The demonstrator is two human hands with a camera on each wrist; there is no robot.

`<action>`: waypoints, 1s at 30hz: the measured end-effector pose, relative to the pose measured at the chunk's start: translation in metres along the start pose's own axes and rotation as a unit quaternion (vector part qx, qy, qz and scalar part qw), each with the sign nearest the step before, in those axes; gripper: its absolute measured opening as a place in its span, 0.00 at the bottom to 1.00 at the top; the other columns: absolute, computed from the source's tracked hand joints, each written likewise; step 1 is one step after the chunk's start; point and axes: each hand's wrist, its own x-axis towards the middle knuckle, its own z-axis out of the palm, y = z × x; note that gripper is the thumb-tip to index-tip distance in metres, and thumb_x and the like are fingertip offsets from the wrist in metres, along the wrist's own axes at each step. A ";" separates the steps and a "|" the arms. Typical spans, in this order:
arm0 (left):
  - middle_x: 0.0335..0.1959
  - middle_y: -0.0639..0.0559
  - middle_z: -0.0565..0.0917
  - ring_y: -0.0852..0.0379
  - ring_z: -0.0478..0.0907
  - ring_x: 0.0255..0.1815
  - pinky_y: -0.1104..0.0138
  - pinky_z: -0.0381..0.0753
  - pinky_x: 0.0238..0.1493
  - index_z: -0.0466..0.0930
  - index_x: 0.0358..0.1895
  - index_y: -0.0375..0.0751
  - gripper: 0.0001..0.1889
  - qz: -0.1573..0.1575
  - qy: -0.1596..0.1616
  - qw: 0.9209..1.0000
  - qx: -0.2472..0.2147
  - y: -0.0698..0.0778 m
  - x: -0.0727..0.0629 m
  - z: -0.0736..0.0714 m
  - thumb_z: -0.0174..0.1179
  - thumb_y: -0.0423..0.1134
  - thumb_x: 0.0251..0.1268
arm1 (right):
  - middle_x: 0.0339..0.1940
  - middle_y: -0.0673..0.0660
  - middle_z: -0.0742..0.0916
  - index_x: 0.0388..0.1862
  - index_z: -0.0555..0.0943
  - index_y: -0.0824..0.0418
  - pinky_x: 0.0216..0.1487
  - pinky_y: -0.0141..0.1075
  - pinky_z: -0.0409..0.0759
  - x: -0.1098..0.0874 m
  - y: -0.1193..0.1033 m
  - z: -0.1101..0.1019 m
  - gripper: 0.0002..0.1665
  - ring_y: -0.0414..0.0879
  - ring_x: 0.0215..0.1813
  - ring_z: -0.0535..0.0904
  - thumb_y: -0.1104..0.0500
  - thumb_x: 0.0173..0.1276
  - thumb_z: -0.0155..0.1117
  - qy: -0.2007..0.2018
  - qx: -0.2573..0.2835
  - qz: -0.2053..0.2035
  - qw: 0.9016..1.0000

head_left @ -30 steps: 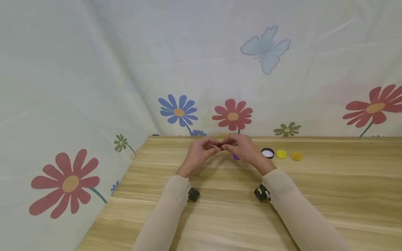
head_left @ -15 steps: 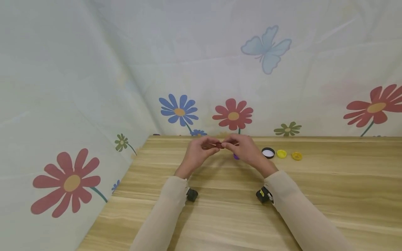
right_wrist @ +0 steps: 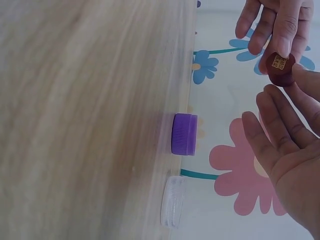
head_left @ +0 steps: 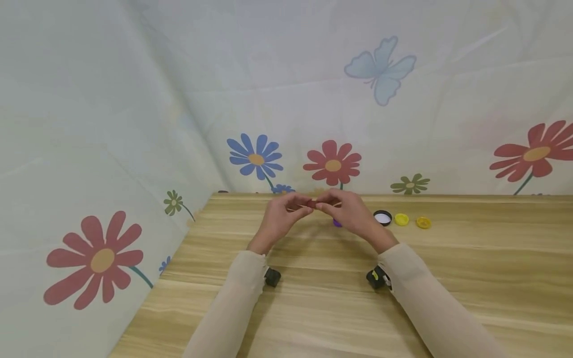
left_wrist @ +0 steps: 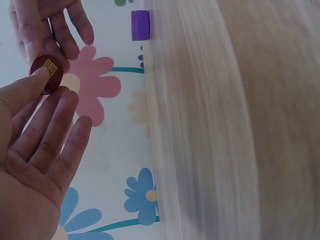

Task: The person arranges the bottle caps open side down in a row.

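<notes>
Between my two hands, above the back of the table, is a dark red disc [head_left: 312,204] with a gold mark on its face. My left hand [head_left: 278,219] pinches one side of it between thumb and index finger. From the other side, my right hand [head_left: 346,211] pinches it the same way. Both wrist views show the disc's marked face, with the thumbs pressed on the disc [left_wrist: 54,80] and the other fingers extended loosely. A purple bottle cap [right_wrist: 184,134] stands on the table, partly covered by my right hand in the head view.
A clear ribbed cap [right_wrist: 173,202] is beside the purple one. Right of my right hand lie a black-rimmed lid [head_left: 382,218] with a white inside, a yellow cap [head_left: 402,219] and an orange-yellow cap [head_left: 423,222]. A flowered cloth [head_left: 286,99] hangs along the table's back edge.
Both hands stay in nearly the same place. More of the red disc shows between the fingertips now than a second ago, and the forearms have spread apart slightly.
</notes>
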 end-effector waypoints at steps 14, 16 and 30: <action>0.45 0.48 0.92 0.54 0.89 0.45 0.61 0.87 0.49 0.88 0.57 0.40 0.14 0.013 -0.002 1.000 -0.001 -0.002 0.001 0.000 0.72 0.36 0.71 | 0.49 0.55 0.91 0.55 0.87 0.63 0.52 0.48 0.87 0.000 0.000 -0.001 0.12 0.53 0.51 0.88 0.59 0.78 0.70 0.003 0.010 0.000 1.000; 0.45 0.48 0.92 0.54 0.89 0.44 0.61 0.88 0.49 0.87 0.59 0.41 0.15 0.014 -0.002 1.000 -0.004 -0.001 0.001 0.000 0.72 0.35 0.71 | 0.48 0.55 0.92 0.54 0.87 0.62 0.52 0.49 0.87 0.000 0.000 -0.002 0.11 0.52 0.51 0.88 0.59 0.78 0.70 0.007 0.014 0.000 1.000; 0.44 0.48 0.91 0.54 0.90 0.41 0.61 0.89 0.45 0.88 0.59 0.43 0.17 0.034 0.002 0.999 0.014 -0.002 0.000 0.004 0.73 0.32 0.68 | 0.44 0.60 0.91 0.57 0.84 0.64 0.46 0.45 0.87 -0.002 0.002 0.000 0.13 0.53 0.45 0.89 0.59 0.80 0.66 0.008 0.034 0.009 0.999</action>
